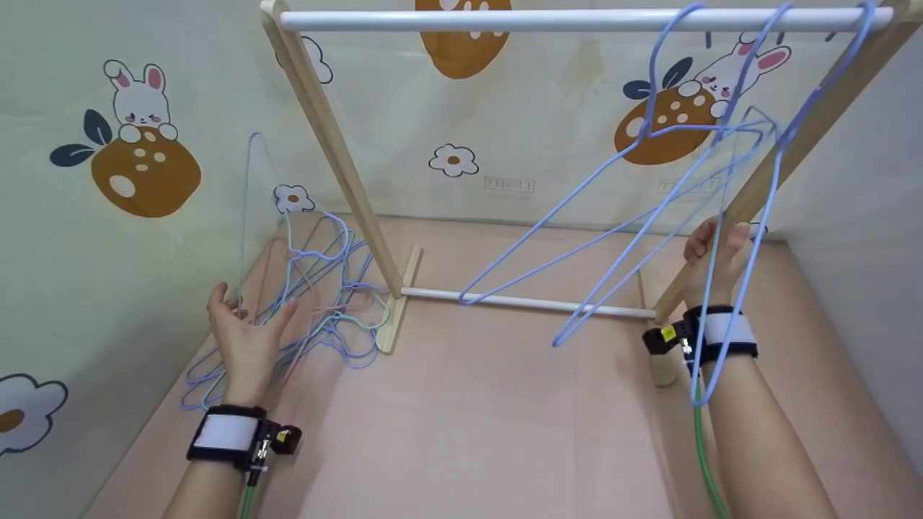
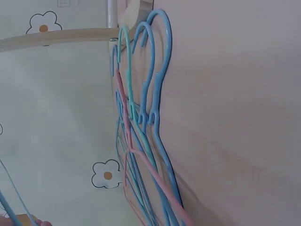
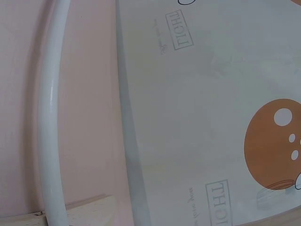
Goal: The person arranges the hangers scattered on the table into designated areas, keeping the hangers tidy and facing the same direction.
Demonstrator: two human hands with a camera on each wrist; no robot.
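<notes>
Right, here is the scene, biggest thing first.

Rack: a wooden clothes rack (image 1: 339,155) stands on the pink worktop (image 1: 490,425), with a white top rail (image 1: 505,19) and a white lower bar (image 1: 526,303) between its legs.

Hung hangers: three blue wire hangers (image 1: 649,216) hook over the right end of the top rail, all swung out at a slant, their lower corners reaching towards the lower bar.

Pile: a loose heap of hangers (image 1: 324,295), blue, pink and mint, lies against the left wall beside the rack's left foot; the left wrist view shows their hooks bunched together and the wires crossing.

Right hand: the right hand (image 1: 714,252) is raised by the rack's right leg, fingers curled round the wire of the nearest hung hanger (image 1: 750,288).

Left hand: the left hand (image 1: 249,339) hovers over the pile, fingers relaxed and spread, gripping nothing, though one thin blue wire (image 1: 249,202) rises just by it.

Risk: the pile looks tangled, so in my judgement lifting one hanger could drag others up with it; and the tilted hangers on the rail could slide or unhook if tugged sideways.

Containers: none in view; the rack is the only thing carrying anything.
</notes>
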